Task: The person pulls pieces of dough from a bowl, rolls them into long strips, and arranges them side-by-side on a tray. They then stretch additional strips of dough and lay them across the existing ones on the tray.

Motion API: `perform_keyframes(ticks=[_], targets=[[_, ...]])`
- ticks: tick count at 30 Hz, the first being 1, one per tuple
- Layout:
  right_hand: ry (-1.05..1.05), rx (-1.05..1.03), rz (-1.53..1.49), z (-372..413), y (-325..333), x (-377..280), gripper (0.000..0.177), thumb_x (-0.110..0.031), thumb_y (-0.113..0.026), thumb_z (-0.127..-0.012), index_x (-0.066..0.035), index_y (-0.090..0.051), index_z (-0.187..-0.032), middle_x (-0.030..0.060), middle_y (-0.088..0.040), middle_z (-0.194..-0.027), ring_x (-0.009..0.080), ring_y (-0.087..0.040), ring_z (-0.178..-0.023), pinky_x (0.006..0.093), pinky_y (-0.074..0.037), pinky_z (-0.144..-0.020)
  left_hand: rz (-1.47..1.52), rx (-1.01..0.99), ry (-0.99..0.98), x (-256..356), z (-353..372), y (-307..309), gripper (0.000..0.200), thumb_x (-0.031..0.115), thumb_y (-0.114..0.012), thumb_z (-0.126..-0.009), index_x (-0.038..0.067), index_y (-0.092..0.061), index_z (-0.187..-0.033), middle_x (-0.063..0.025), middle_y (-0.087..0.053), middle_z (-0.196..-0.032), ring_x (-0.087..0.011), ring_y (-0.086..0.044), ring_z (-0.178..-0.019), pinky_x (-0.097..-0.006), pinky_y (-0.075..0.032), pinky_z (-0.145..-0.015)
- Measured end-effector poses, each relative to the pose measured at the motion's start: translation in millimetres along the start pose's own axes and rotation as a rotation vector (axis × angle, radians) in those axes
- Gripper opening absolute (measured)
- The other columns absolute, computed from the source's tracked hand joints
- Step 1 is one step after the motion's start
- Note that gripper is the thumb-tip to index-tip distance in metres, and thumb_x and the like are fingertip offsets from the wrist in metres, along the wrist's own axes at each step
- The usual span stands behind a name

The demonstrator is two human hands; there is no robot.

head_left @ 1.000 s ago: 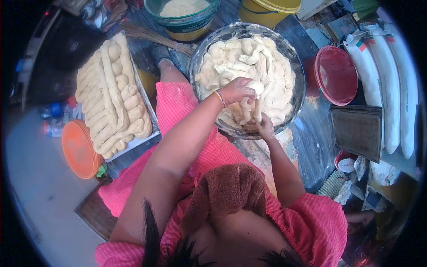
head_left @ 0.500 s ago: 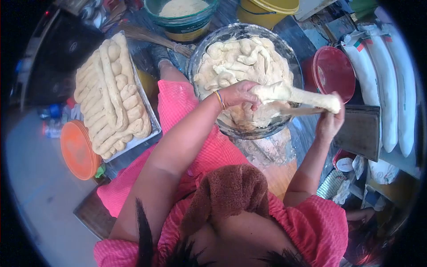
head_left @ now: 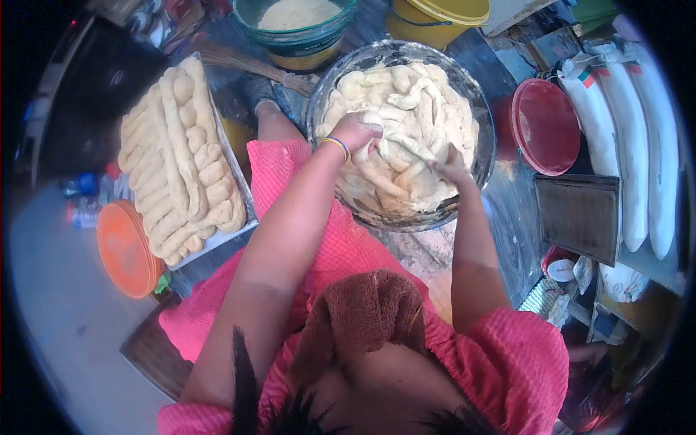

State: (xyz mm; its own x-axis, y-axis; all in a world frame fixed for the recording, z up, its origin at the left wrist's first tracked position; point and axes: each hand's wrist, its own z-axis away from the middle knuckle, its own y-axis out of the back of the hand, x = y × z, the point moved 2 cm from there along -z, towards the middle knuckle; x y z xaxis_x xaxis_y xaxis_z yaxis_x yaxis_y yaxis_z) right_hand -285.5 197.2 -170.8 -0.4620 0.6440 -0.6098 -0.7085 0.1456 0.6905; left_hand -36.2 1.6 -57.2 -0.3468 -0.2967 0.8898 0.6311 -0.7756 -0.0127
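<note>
Pale, sticky dough in thick folds and strips [head_left: 413, 83] fills a wide dark basin [head_left: 484, 138] in front of me. My left hand [head_left: 357, 133], a band on its wrist, is closed on dough at the basin's left side. On the right side, my right hand [head_left: 454, 170] has its fingers wrapped round the other end of a stretched dough strip [head_left: 406, 146] that runs between both hands. This strip lies low over the rest of the dough. Part of the left hand's fingers is hidden by dough.
At left, a tray [head_left: 250, 210] bears rows of shaped dough [head_left: 163, 159], beside an orange lid [head_left: 125, 250]. A green basin [head_left: 250, 32] of flour, a yellow bucket [head_left: 435, 29] and a whisk broom [head_left: 254, 65] lie beyond. A red bucket [head_left: 544, 127], dark trays [head_left: 576, 217] and white sacks [head_left: 623, 145] stand right.
My right hand has come down and left into the basin, lowering the dough strip that was stretched out past the rim. My left hand has moved left and slightly up.
</note>
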Motion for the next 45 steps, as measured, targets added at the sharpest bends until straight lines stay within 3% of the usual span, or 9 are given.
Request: perform_keyframes(ticks=[9, 11, 19, 33, 35, 37, 38, 43, 45], targets=[[0.146, 0.155, 0.352, 104, -15, 16, 0.048, -0.027, -0.063, -0.077, -0.007, -0.047, -0.117, 0.0157, -0.053, -0.115, 0.0313, -0.046, -0.111, 0.043, -0.032, -0.095, -0.366, 0.103, -0.047, -1, -5, 5, 0.032, 0.023, -0.066, -0.065, -0.003, -0.063, -0.082, -0.0187, -0.064, -0.078, -0.0284, -0.062, -0.072, -0.0333, -0.048, -0.068], [-0.18, 0.209, -0.055, 110, 7, 4, 0.033, -0.017, -0.061, -0.079, -0.007, -0.052, -0.109, 0.0138, -0.058, -0.101, 0.0277, -0.055, -0.094, 0.0358, -0.041, -0.085, -0.398, 0.167, -0.026, -9, -9, 8, 0.036, 0.024, -0.066, -0.066, -0.004, -0.062, -0.087, -0.0207, -0.063, -0.083, -0.03, -0.062, -0.076, -0.0342, -0.048, -0.069], [0.329, 0.776, -0.657, 74, 110, -98, 0.045, -0.041, -0.052, -0.085, 0.0, -0.052, -0.105, 0.0067, -0.056, -0.087, 0.0114, -0.051, -0.067, 0.0251, -0.043, -0.06, -0.358, 0.118, -0.021, -2, 3, 1, 0.035, 0.02, -0.068, -0.066, -0.002, -0.06, -0.092, -0.0133, -0.063, -0.082, -0.0211, -0.06, -0.071, -0.0317, -0.046, -0.067], [0.608, -0.012, -1.299, 126, 144, -311, 0.037, -0.022, -0.047, -0.091, -0.002, -0.04, -0.121, 0.0079, -0.051, -0.077, 0.0105, -0.046, -0.062, 0.023, -0.039, -0.055, -0.703, -0.087, 0.174, -15, -11, -12, 0.06, 0.034, -0.071, -0.06, -0.004, -0.055, -0.104, -0.0222, -0.061, -0.096, -0.0291, -0.06, -0.092, -0.0356, -0.046, -0.079], [0.681, -0.122, -1.328, 121, 151, -331, 0.038, -0.022, -0.047, -0.092, -0.002, -0.039, -0.123, 0.0076, -0.051, -0.077, 0.0102, -0.045, -0.062, 0.0228, -0.039, -0.054, -1.008, 0.293, -0.68, -35, -11, -31, 0.069, 0.028, -0.076, -0.062, -0.004, -0.045, -0.116, -0.0165, -0.059, -0.103, -0.0266, -0.059, -0.091, -0.0333, -0.045, -0.08], [0.856, -0.482, -1.385, 107, 163, -344, 0.035, -0.019, -0.051, -0.089, 0.0, -0.045, -0.118, 0.0073, -0.055, -0.083, 0.0103, -0.049, -0.068, 0.0215, -0.041, -0.061, -0.641, -0.027, -0.557, 14, 13, -36, 0.071, 0.027, -0.076, -0.063, -0.003, -0.041, -0.118, -0.014, -0.058, -0.106, -0.0244, -0.057, -0.093, -0.0321, -0.045, -0.081], [0.908, -0.334, -1.417, 110, 165, -358, 0.039, -0.021, -0.046, -0.091, 0.004, -0.039, -0.121, 0.0114, -0.055, -0.085, 0.0137, -0.051, -0.066, 0.0227, -0.042, -0.056, -0.265, -0.329, -0.415, 31, 21, -40, 0.074, 0.026, -0.077, -0.064, -0.001, -0.038, -0.121, -0.0115, -0.056, -0.109, -0.0222, -0.056, -0.095, -0.031, -0.044, -0.083], [1.089, -0.155, -0.983, 91, 177, -373, 0.029, -0.013, -0.048, -0.09, 0.004, -0.047, -0.113, 0.0045, -0.051, -0.061, 0.0063, -0.041, -0.049, 0.0171, -0.034, -0.049, 0.223, -0.337, -0.164, 37, 7, -30, 0.069, 0.017, -0.078, -0.064, 0.0, -0.04, -0.119, -0.007, -0.054, -0.108, -0.0163, -0.051, -0.098, -0.0297, -0.04, -0.089], [0.947, 0.459, -0.38, 88, 192, -353, 0.018, -0.009, -0.062, -0.079, -0.001, -0.06, -0.096, -0.0036, -0.052, -0.072, 0.003, -0.045, -0.062, 0.0161, -0.036, -0.054, 0.156, -0.072, -0.316, 44, 6, -19, 0.071, 0.016, -0.079, -0.061, 0.0, -0.041, -0.118, -0.0072, -0.054, -0.108, -0.0169, -0.052, -0.096, -0.031, -0.042, -0.086]])
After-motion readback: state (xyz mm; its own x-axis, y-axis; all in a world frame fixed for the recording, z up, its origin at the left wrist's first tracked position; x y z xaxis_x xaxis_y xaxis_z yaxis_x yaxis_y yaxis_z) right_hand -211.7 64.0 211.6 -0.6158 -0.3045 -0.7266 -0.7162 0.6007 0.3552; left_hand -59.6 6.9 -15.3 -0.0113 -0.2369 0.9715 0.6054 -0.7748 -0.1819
